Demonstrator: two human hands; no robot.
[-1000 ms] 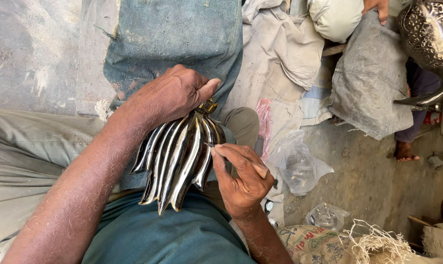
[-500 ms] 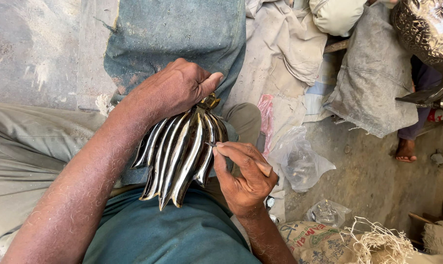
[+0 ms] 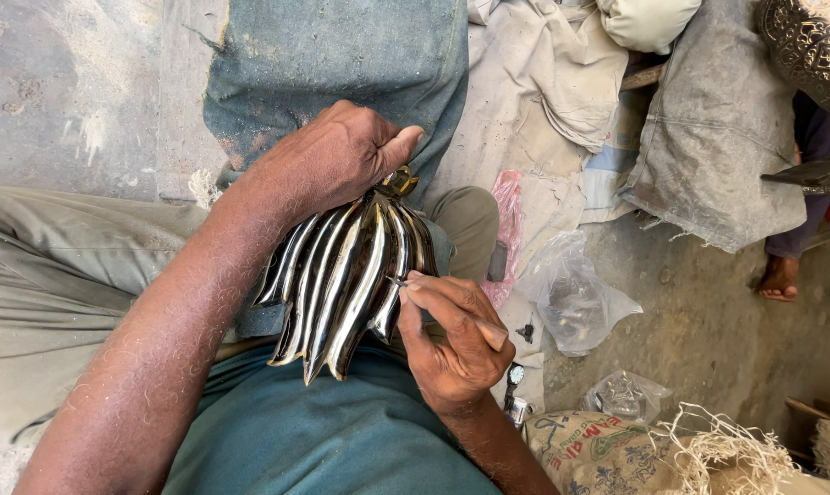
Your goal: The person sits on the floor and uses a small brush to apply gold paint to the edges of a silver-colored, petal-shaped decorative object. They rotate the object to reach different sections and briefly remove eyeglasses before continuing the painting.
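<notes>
I see my left hand [image 3: 337,160] clamped over the top of the ribbed metal piece [image 3: 346,280], steadying it on my lap, while my right hand [image 3: 451,344] pinches a thin tool [image 3: 398,282] at its right edge. With a grip that fine, the tip could skid off the slick curved ribs and scratch them. The piece is dark, polished and fanned like leaves.

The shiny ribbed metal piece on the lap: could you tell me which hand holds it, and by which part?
The left hand grips the ribbed metal piece at its narrow top end; the right hand pinches a thin tool against it.
</notes>
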